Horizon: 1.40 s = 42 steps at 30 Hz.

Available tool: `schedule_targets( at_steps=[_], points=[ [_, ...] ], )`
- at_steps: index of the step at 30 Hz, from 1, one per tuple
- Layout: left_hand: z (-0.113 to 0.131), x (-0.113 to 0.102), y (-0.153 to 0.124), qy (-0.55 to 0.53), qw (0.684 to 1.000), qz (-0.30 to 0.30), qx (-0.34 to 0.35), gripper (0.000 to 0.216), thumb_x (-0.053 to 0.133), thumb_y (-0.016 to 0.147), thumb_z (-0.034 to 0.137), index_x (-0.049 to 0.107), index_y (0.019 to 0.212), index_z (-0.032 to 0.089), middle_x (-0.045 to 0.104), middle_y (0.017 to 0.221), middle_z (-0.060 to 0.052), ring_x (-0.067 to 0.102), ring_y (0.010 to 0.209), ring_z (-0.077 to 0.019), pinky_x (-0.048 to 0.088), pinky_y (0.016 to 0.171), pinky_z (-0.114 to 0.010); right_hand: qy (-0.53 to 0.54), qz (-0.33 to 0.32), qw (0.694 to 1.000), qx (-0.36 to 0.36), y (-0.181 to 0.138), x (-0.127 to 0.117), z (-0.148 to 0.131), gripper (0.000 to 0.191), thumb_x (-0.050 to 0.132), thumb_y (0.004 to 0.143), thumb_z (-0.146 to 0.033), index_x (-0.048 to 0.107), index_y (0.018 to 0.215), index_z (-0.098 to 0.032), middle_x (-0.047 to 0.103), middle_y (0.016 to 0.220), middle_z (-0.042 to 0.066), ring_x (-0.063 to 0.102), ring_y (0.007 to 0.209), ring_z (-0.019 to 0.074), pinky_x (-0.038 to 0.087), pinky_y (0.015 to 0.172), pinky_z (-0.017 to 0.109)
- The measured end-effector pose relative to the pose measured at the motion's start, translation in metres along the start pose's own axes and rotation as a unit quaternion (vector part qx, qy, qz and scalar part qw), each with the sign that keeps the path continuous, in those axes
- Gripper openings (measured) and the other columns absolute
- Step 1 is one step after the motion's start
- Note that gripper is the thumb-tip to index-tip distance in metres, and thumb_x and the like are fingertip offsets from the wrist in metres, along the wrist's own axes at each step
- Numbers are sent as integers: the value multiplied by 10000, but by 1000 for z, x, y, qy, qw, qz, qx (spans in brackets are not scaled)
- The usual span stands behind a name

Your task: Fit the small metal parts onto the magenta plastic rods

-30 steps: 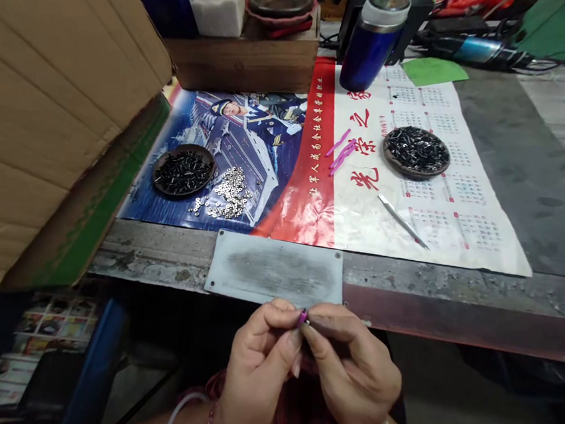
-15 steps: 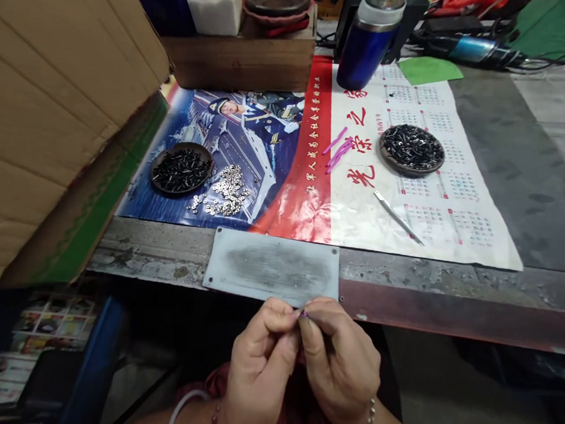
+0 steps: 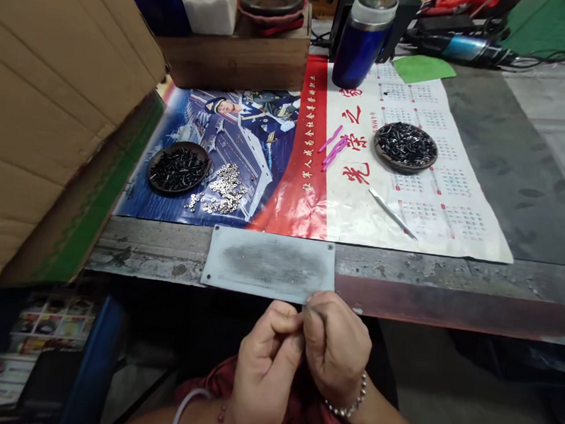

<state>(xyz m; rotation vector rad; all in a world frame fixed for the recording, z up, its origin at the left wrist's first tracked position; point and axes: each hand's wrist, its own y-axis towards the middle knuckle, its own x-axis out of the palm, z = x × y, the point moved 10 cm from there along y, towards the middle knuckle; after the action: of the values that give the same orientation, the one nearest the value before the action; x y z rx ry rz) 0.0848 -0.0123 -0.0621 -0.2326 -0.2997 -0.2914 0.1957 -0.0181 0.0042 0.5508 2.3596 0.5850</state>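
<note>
Below the table's front edge, my left hand (image 3: 267, 370) and my right hand (image 3: 338, 351) meet with fingers pinched together at their tips. Whatever sits in the pinch is too small and covered to name. Just beyond them lies a pale rectangular plate (image 3: 270, 264), its middle smudged dark grey. A dish of small black pieces (image 3: 179, 169) stands on the poster at left, beside a spread of small silver rings (image 3: 227, 189). A second dish of black pieces (image 3: 405, 147) is at right. Several pink strips (image 3: 335, 152) and a slim silver knife (image 3: 392, 212) lie between.
A large cardboard box (image 3: 56, 117) rises along the left side. Behind the poster (image 3: 307, 208) stand a wooden box (image 3: 231, 64) and a blue tumbler (image 3: 360, 53). A handheld tool with a blue band (image 3: 461, 49) lies at the back right. A blue bin (image 3: 99, 354) is below left.
The purple bit that showed at my fingertips is now hidden. My right hand has shifted slightly left and up, its fingers covering the pinch. The camera view has moved a little.
</note>
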Motion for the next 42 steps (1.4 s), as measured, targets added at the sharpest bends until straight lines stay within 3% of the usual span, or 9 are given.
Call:
schedule_targets(
  at_steps=[5,10,16,18,24,28,31,38,42],
  points=[
    [12,1,2,27,998,-6,47,117,607,1004,183,696,983,257,578,892,15,573,816,-103,488,742,-166,121,-78,987,68,-3,10,9,449,317,1111,-377,390,697,-218,426,624,-27,433,571,119,343,558,262],
    [21,-1,4,29,998,3,63,141,622,997,167,706,1010,279,585,899,25,575,805,-86,498,748,-137,178,-96,978,58,-6,10,2,500,234,1104,-498,382,718,-217,394,655,-29,413,611,127,319,570,273],
    [20,-4,3,26,998,10,57,117,608,1010,197,691,970,269,596,909,24,585,847,-92,507,810,-142,151,-47,985,71,-1,4,3,125,557,1013,-232,500,904,-209,515,810,-7,517,708,118,440,632,231],
    [19,-5,3,25,998,11,54,120,607,1010,193,683,955,267,598,915,25,585,855,-92,505,817,-139,138,-45,987,63,0,4,1,117,582,989,-213,500,906,-207,520,805,-7,525,707,119,442,631,231],
    [23,-4,1,34,997,-9,75,167,589,1009,157,693,1040,285,579,917,21,582,848,-95,508,802,-147,140,-96,984,58,-4,15,0,425,365,1103,-329,415,698,-209,380,617,-46,380,519,92,281,506,261],
    [23,-7,0,23,998,-11,63,185,571,1015,141,678,1045,288,563,925,23,573,838,-89,505,774,-141,196,-109,970,95,-4,20,5,467,328,1103,-445,444,720,-204,427,651,-28,432,562,102,313,525,251],
    [27,-7,0,39,996,-17,78,187,565,1015,137,676,1053,283,570,928,17,581,849,-96,505,789,-156,195,-141,967,83,-4,27,-1,472,318,1110,-387,407,683,-205,380,618,-37,386,539,101,270,513,262],
    [36,-15,1,51,992,13,111,202,569,1001,124,689,1064,275,585,923,4,601,830,-113,523,780,-186,208,-157,959,109,-4,28,-7,203,496,1042,-268,553,862,-196,536,814,10,539,715,129,436,618,250],
    [34,-14,2,38,995,13,95,186,579,1002,133,694,1037,275,562,893,11,583,797,-102,513,745,-171,237,-162,950,125,-5,31,-4,458,332,1099,-422,472,721,-204,446,667,-19,453,580,119,361,519,258]
  ],
)
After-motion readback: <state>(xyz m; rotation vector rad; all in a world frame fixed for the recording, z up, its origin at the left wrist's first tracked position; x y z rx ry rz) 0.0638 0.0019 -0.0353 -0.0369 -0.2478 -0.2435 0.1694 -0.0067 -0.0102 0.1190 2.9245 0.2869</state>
